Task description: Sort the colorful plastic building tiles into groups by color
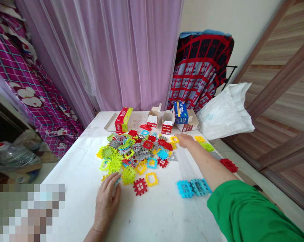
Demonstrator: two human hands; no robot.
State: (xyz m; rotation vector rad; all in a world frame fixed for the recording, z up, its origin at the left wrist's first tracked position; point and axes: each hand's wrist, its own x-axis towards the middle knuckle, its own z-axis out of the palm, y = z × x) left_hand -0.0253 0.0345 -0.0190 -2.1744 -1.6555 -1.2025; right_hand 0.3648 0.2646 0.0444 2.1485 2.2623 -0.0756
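Observation:
My right hand [185,140] reaches across to the far right side of the pile, fingers closed on the edge of a yellow interlocking plastic square [174,139]. Its fingertips are partly hidden. On the near left edge of the pile lies my left hand [107,198], thumb apart from the fingers. Close to its fingertips a small part of a blue piece [118,180] shows. The mixed pile of notched squares [141,149] is green, grey, red, blue and yellow. A red windowed square [140,187] and a yellow frame square [152,179] lie at its front.
Light-blue squares [193,187] lie under my right forearm. Yellow [200,138], green [206,147] and red [229,165] pieces line the right edge. Along the back stand a red-and-green box [123,119], open small boxes [168,121], a blue box [181,112] and a white bag [226,112].

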